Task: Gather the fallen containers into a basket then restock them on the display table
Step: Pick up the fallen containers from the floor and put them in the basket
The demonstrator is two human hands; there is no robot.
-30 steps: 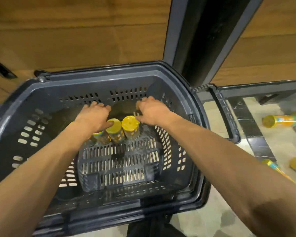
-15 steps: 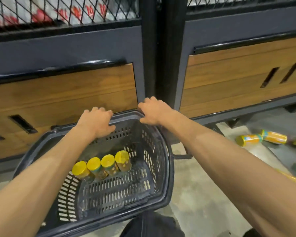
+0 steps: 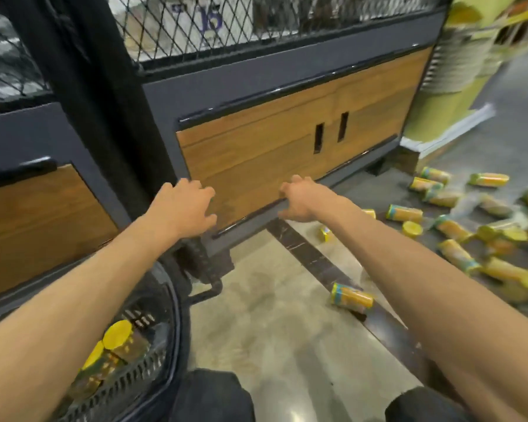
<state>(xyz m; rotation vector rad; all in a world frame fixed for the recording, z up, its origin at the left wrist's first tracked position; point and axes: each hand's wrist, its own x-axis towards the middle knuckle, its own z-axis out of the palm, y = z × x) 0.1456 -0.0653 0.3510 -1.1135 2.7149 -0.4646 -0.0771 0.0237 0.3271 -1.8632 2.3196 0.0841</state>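
- Fallen containers (image 3: 451, 229), orange cylinders with yellow lids, lie scattered on their sides across the grey floor (image 3: 272, 330) to the right. The closest one (image 3: 351, 297) lies alone beside the right forearm, its long axis roughly across the view.
- The right hand (image 3: 305, 199) is nearer to it than the left hand (image 3: 182, 208).
- The dark plastic basket (image 3: 171, 324) sits under the left forearm with several containers (image 3: 116, 330) inside.
- Each grip is wide, with fingers loosely spread and holding nothing.

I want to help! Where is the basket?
In the head view the basket is at the bottom left, partly hidden under the left forearm, in front of the wood-panelled cabinet, with yellow-lidded containers inside.
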